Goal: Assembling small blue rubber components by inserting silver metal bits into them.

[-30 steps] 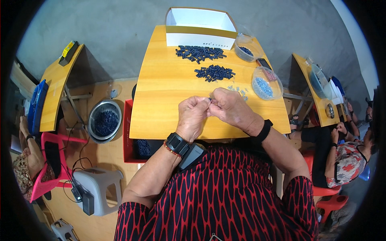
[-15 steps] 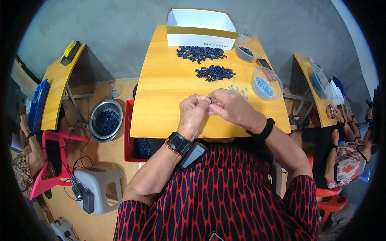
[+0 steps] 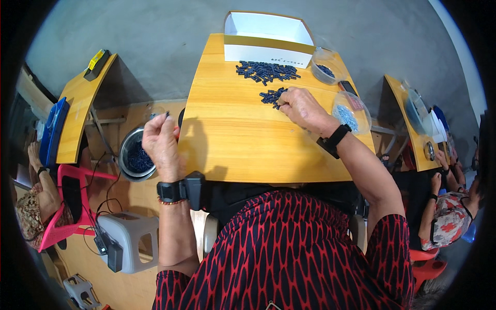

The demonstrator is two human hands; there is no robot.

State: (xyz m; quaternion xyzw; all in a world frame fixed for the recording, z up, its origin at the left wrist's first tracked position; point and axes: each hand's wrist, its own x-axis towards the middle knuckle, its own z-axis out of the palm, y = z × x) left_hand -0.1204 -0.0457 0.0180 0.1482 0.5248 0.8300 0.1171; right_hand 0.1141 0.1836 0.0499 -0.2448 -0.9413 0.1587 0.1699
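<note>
Pinched narrowly in the left hand (image 3: 161,139), just left of the surface (image 3: 243,134): a small dark piece (image 3: 167,114), with only the tip showing above thumb and finger. Probably very light, firm rather than soft, and hard to break; perhaps rubber or plastic, too small to tell. Best taken by the sides, near the middle, with a gentle pinch; likely to roll if let slip.

Right of there and farther forward, the right hand (image 3: 305,109), with fingers bent down onto the right edge of the near pile (image 3: 271,97); whether gripping anything, impossible to tell. Short, stubby, roughly tube-like shapes there, dull and jumbled.

Beyond the right hand, a broader far pile (image 3: 266,72), then an open box (image 3: 258,52) of smooth white card with gold trim. To its right, a clear plastic tub (image 3: 366,118) of pale-blue bits; farther forward, a second tub (image 3: 323,79), also clear, with dark contents. Between the hands, smooth yellow wood grain. Behind and below the left hand, a shiny, round metal bowl (image 3: 124,160) of dark pieces.
</note>
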